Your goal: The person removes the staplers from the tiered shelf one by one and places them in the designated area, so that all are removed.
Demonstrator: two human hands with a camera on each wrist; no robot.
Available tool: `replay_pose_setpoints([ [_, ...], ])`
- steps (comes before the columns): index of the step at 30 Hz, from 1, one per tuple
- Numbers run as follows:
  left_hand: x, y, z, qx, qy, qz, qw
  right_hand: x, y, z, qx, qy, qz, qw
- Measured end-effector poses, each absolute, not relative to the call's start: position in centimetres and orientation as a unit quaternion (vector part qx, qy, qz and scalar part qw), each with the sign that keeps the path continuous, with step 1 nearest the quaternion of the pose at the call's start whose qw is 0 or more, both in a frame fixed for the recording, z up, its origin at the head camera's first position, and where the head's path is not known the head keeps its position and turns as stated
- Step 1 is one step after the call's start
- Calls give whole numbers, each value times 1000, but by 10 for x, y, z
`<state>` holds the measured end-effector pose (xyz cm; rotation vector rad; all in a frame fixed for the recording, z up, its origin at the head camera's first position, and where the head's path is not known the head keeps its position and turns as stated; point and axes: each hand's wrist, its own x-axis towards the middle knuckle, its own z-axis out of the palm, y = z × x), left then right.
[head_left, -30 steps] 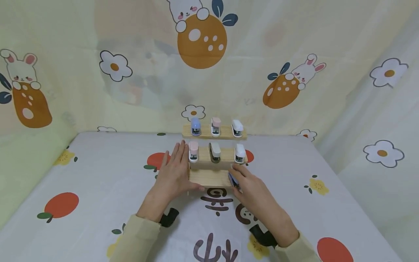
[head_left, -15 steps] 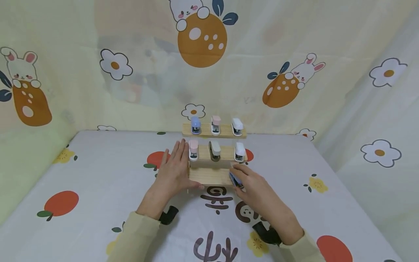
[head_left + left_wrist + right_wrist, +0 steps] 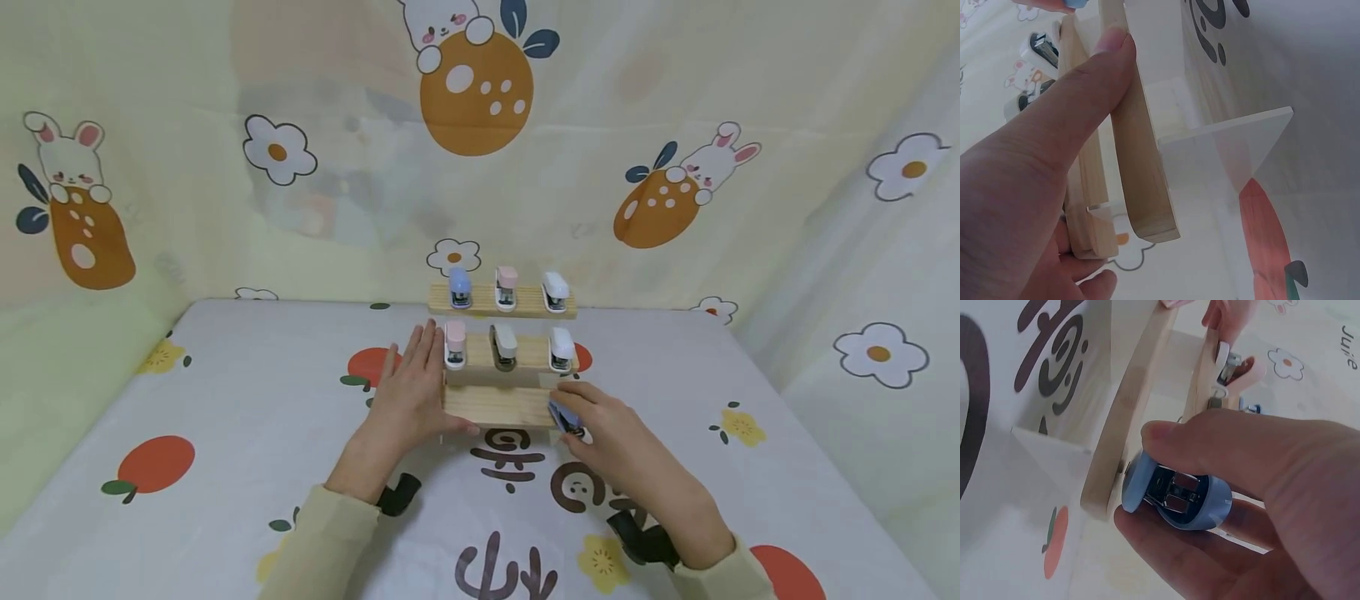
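In the head view, my right hand [image 3: 618,433] pinches a small blue stapler [image 3: 564,418] at the right end of the lowest wooden shelf [image 3: 491,407]. Its underside faces the right wrist camera, where thumb and fingers grip the blue stapler [image 3: 1138,483] close beside the board's end. My left hand [image 3: 408,387] lies along the left side of the stepped rack with its fingers extended. Its thumb rests on the front edge of the lowest shelf [image 3: 1141,175]. On the middle shelf [image 3: 480,354] stand a pink stapler [image 3: 455,343], a grey-and-white stapler [image 3: 505,346] and a white stapler [image 3: 561,348].
The back shelf [image 3: 482,302] carries a blue stapler [image 3: 461,287], a pink stapler [image 3: 506,287] and a white stapler [image 3: 556,292]. Clear plastic supports [image 3: 1222,147] hold up the boards. A patterned white cloth [image 3: 262,392] covers the table, with a printed curtain [image 3: 345,208] behind.
My right hand has shifted slightly right with the blue stapler, towards the lowest shelf's end. My left hand keeps its place on the rack, while the head view has panned a little left.
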<state>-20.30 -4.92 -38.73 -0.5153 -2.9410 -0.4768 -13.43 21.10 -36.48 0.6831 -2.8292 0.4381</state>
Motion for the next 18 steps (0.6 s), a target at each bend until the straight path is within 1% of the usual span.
replay_pose_setpoints([
  [11,-204,-49,-387,-167,-971,-164,57,-137,226,-361,210,-962,142,102],
  [18,-204,-49,-388,-170,-970,-164,57,-143,237,-356,158,-974,134,88],
])
